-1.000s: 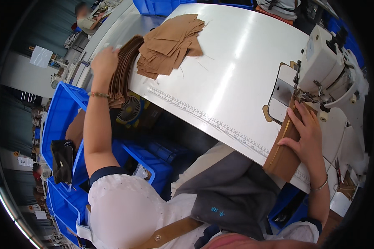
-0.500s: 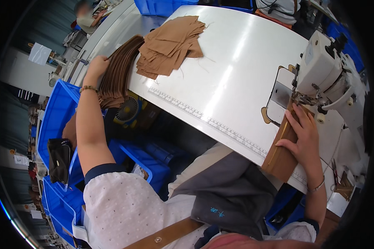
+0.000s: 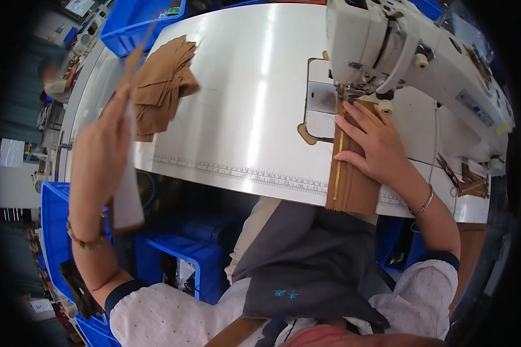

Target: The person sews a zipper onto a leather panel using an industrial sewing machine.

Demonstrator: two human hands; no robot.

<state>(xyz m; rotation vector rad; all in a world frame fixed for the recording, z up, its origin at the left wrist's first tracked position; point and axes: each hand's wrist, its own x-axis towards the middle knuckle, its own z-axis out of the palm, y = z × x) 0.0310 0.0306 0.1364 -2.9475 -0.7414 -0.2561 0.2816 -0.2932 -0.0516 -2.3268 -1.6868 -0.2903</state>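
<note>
The left hand (image 3: 101, 153), at the edge of the fanned brown stack half a second ago, now has a blurred brown-and-pale strip (image 3: 127, 199) clamped in its fingers, while the right hand (image 3: 373, 144) (fingers spread, pressing flat) still steadies the zippered brown piece (image 3: 359, 194) at the sewing machine (image 3: 359, 43).

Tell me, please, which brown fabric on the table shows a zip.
The brown rectangular fabric piece under the right hand, by the white sewing machine, has a yellow zip; the piled brown fabric shows none.

Workshop with sewing machine (image 3: 360, 43)
</note>
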